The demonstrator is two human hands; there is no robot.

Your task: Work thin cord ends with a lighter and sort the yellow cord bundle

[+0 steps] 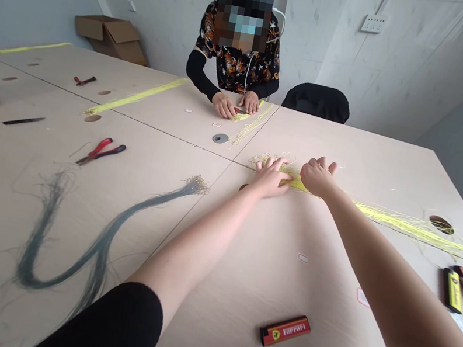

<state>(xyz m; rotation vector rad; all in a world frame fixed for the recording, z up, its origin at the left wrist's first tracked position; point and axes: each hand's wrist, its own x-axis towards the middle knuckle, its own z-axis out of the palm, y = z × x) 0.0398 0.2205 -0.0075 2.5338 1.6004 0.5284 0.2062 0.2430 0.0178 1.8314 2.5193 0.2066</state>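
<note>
Black-sleeved left arm (100, 323) is reaching toward 12 o'clock across the table (283, 289); the half-curled left hand (270, 179) and right hand (317, 176) are resting on a yellow fibre bundle (401, 222), its long axis trailing toward 3 o'clock past the right hand. I cannot tell whether either is gripping.

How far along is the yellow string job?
Hard to say exactly. Looking done: the long grey-blue fibre bundle lies gathered in a curve, with no hand on it. In hand: the left hand and right hand press on the thin yellow fibre bundle on the pale wooden table. Left: its long tail stretches off to the right, with loose strands straying.
</note>
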